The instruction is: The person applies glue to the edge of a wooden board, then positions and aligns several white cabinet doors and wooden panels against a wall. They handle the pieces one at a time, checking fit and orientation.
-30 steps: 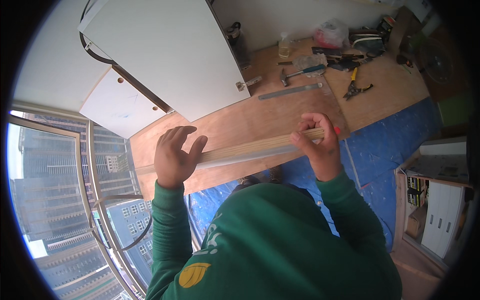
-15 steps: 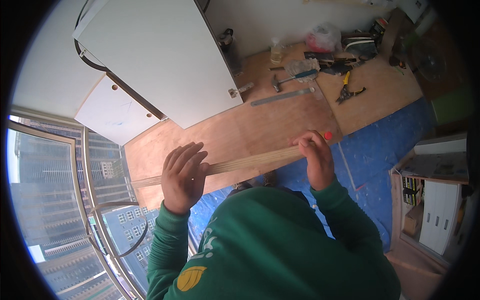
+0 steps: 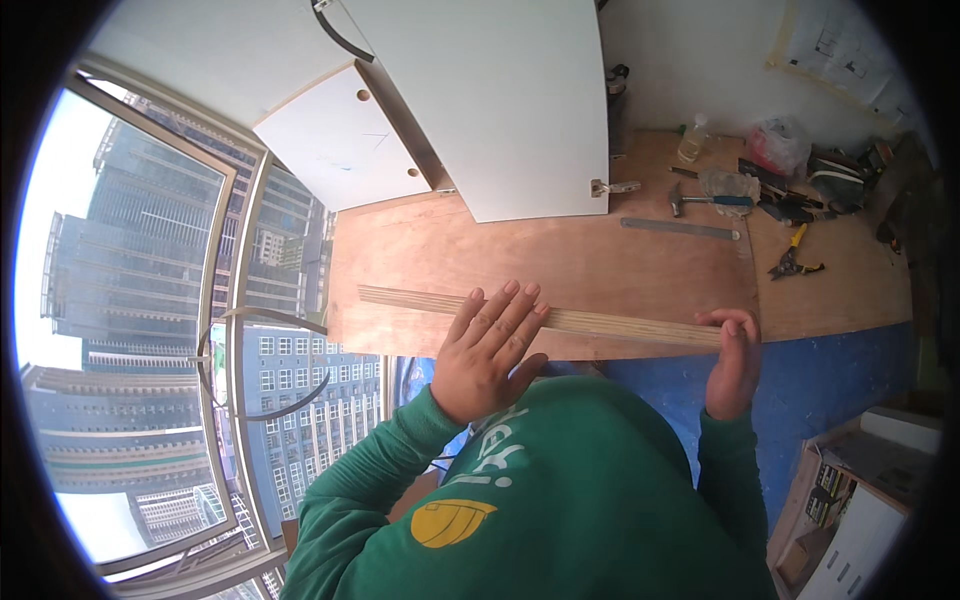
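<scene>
A long pale plywood strip (image 3: 630, 325) with lines along its length lies across the near part of the wooden worktop (image 3: 560, 270). Whether it is one layered piece or several thin ones side by side, I cannot tell. My left hand (image 3: 490, 345) rests flat over its middle, fingers stretched out and slightly apart. At the strip's right end, my right hand (image 3: 735, 360) has its fingers bent around the tip, which the hand hides. The strip's left end lies on the worktop, in from the left edge.
Behind the strip stand a large white panel (image 3: 500, 100) with a hinge and a smaller white panel (image 3: 345, 140). Back right are a steel ruler (image 3: 680, 229), a hammer (image 3: 710, 200), yellow-handled snips (image 3: 795, 255) and a bottle (image 3: 692, 140). Windows (image 3: 140, 300) line the left; blue sheeting (image 3: 840, 370) covers the floor.
My view has turned, shifting the scene rightward. The strip now lies farther in on the worktop, its left end drawn in from the left edge. Both hands remain at it.
</scene>
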Tool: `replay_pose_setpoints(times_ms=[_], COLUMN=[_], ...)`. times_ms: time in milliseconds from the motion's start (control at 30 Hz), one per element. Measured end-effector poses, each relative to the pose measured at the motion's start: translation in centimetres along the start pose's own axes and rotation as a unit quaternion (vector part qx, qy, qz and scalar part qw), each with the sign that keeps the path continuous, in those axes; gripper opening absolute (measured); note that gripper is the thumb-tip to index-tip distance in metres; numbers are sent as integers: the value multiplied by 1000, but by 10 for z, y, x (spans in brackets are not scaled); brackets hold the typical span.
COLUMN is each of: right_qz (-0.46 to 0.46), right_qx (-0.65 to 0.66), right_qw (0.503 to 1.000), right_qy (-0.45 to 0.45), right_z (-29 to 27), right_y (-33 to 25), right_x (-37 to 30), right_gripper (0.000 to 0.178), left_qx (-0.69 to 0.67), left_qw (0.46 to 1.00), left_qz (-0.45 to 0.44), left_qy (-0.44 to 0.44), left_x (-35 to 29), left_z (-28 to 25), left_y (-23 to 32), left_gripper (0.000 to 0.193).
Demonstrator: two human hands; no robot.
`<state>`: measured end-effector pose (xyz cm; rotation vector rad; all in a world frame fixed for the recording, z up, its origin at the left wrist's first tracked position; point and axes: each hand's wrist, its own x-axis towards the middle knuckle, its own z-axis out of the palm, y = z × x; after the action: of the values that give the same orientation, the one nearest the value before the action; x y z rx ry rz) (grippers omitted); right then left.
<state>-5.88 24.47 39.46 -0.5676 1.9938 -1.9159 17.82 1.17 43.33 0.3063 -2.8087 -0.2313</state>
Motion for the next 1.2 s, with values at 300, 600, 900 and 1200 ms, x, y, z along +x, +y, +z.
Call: replay_pose_setpoints(times_ms=[300,600,900,1200], right_qz=[-13,-11,-10,-16], right_qx=[49,69,73,64], right_qw=[999,997,997,998], right_qy=[-20,-14,-10,-13], right_z=[-4,-4,-3,-3], right_y=[17,20,21,21], right_x=[3,7,7,8], right_gripper=[32,33,33,33], left_qx=[80,158,154,12], left_qw=[990,961,962,995], left_qz=[-93,-211,-213,-80], left_qy=[66,80,72,52], left_x=[-58,-82,-60,-18], left_z=[-14,-36,-37,-10], left_y=[-58,-113,-88,-24], left_gripper=[74,74,75,76])
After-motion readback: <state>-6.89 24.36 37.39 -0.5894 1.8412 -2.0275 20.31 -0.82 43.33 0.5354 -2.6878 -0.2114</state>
